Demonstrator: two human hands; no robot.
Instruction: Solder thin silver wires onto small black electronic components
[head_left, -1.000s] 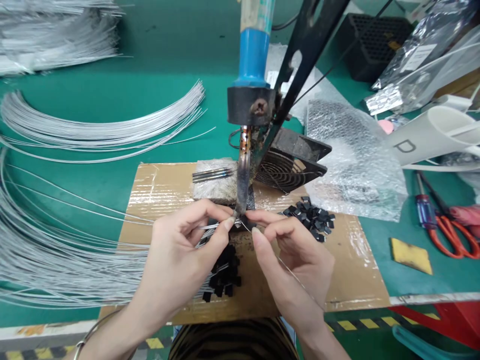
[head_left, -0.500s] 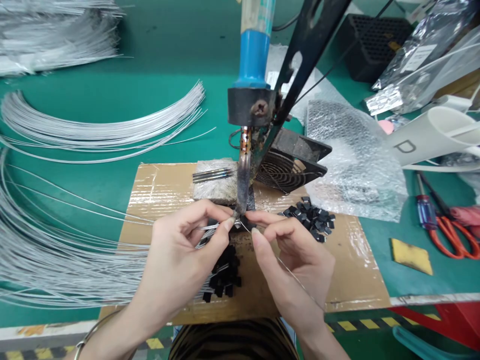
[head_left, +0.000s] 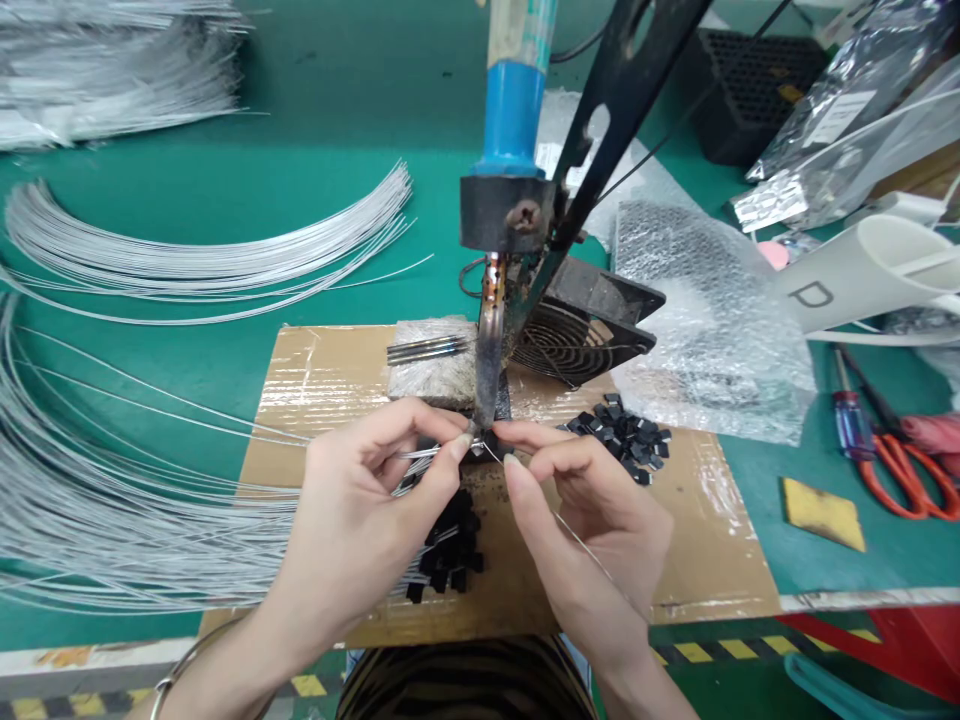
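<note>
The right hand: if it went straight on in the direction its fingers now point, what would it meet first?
Probably the dark metal tip of the blue-handled soldering iron, just ahead of the right hand, though depth is hard to judge.

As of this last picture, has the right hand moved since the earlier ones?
No, not visibly: judged against the iron tip, the right hand sits where it did.

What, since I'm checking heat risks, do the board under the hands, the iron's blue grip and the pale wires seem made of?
Board: apparently corrugated cardboard under glossy tape or film, given ridges and glare. Blue grip: likely plastic, smooth and softly shiny. Pale wires: probably plastic-coated, smooth grey-white; cores unclear.
</note>
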